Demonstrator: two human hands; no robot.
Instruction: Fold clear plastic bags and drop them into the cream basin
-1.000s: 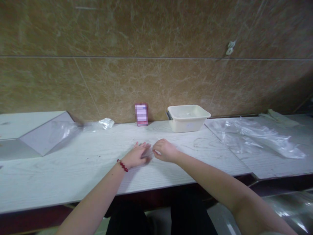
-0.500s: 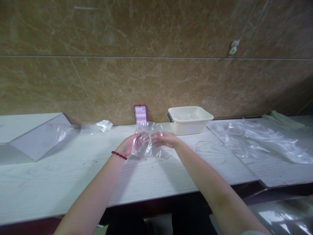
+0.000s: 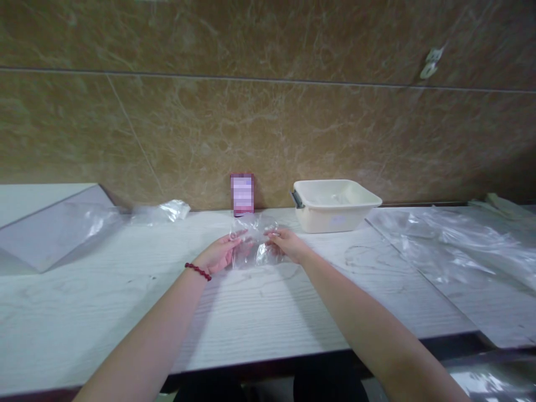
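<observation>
A small clear plastic bag (image 3: 254, 241) is held up just above the white table (image 3: 125, 301), between both hands. My left hand (image 3: 220, 255), with a red bead bracelet on its wrist, pinches the bag's left side. My right hand (image 3: 287, 244) pinches its right side. The bag hangs crumpled between the fingers of both hands.
A cream plastic tub (image 3: 335, 204) stands against the brown marble wall, right of a small purple box (image 3: 242, 194). Clear plastic sheeting (image 3: 452, 245) covers the table at the right. A crumpled clear bag (image 3: 165, 211) and a slanted white panel (image 3: 54, 231) lie at the left.
The hands went from pressing flat on the table to lifting the clear bag off it; since half a second ago they have lowered slightly, still holding it.
</observation>
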